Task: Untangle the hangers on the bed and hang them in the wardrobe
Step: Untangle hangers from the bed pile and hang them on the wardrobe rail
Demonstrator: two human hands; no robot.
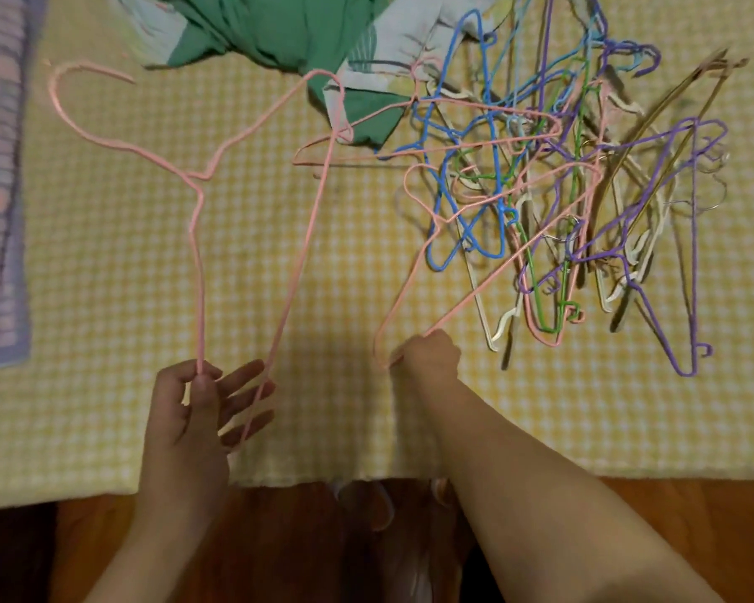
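Both hands, left hand [201,411] and right hand [427,354], grip unlabelled pink hangers [199,254].

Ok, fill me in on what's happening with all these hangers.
A person is pulling wire hangers out of a heap on the bed. The left hand pinches a pink hanger that is clear of the heap. The right hand grips the corner of a second pink hanger, whose far end is caught in the tangled pile of blue, purple, green and cream hangers on the yellow checked bedspread.
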